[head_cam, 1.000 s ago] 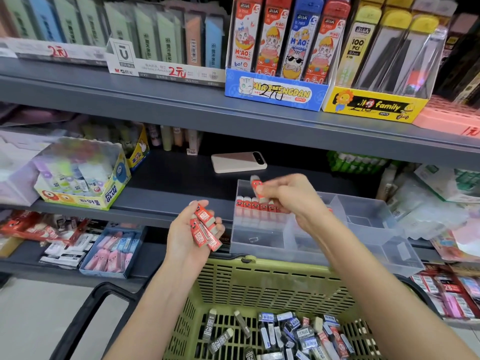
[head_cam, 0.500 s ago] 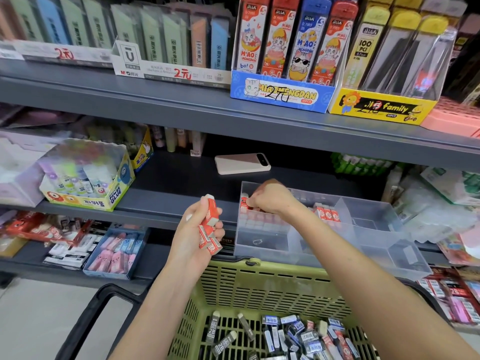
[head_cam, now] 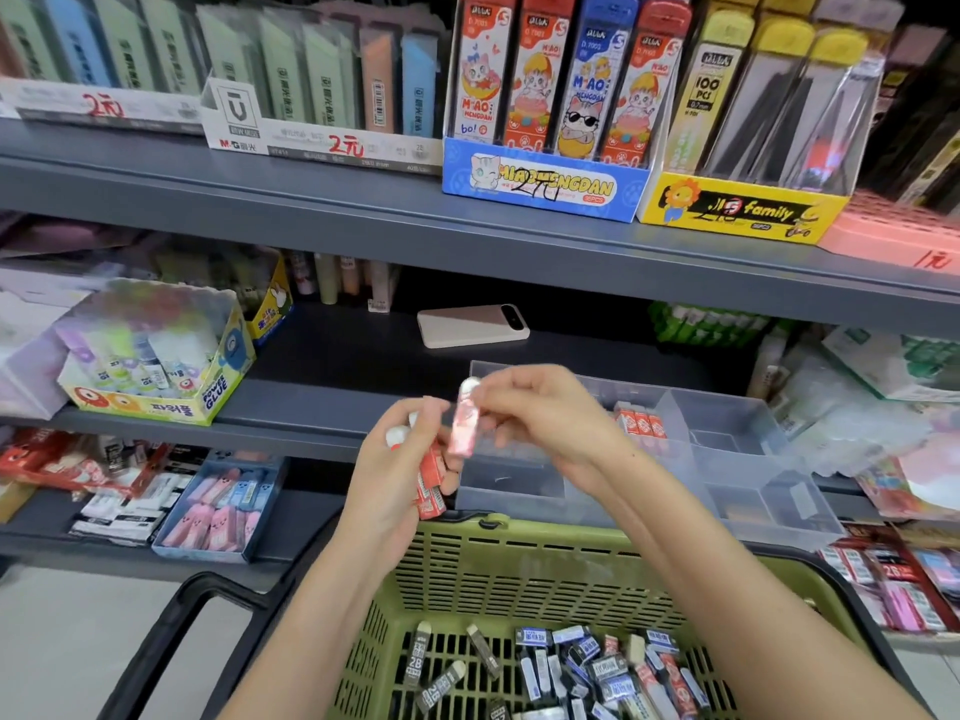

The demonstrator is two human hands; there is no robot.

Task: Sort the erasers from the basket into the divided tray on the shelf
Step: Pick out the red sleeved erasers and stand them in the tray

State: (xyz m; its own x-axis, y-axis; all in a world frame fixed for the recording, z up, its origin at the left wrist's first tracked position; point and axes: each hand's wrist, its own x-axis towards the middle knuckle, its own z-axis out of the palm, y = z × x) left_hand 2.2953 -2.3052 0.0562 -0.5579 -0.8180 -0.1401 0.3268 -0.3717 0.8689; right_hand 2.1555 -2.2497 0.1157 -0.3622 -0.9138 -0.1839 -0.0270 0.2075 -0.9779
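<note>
A green basket (head_cam: 519, 574) sits low in front of me, with several black, blue and red-sleeved erasers (head_cam: 587, 667) on its floor. The clear divided tray (head_cam: 727, 449) rests on the middle shelf edge; red erasers (head_cam: 641, 424) stand in one of its compartments. My left hand (head_cam: 395, 475) grips a bundle of red-sleeved erasers (head_cam: 430, 485) above the basket's far rim. My right hand (head_cam: 540, 413) pinches one red-and-white eraser (head_cam: 464, 415), blurred by motion, upright just above that bundle, in front of the tray's left end.
A pale phone (head_cam: 472, 324) lies on the shelf behind the tray. A glue display box (head_cam: 156, 371) stands at left. A blue box of pink erasers (head_cam: 218, 506) sits on the lower shelf. The basket's black handle (head_cam: 171, 631) hangs at lower left. Loose packets crowd the right.
My right hand came back out of the tray's left compartment toward my left hand and now pinches one eraser from the bundle. My left hand stayed roughly in place.
</note>
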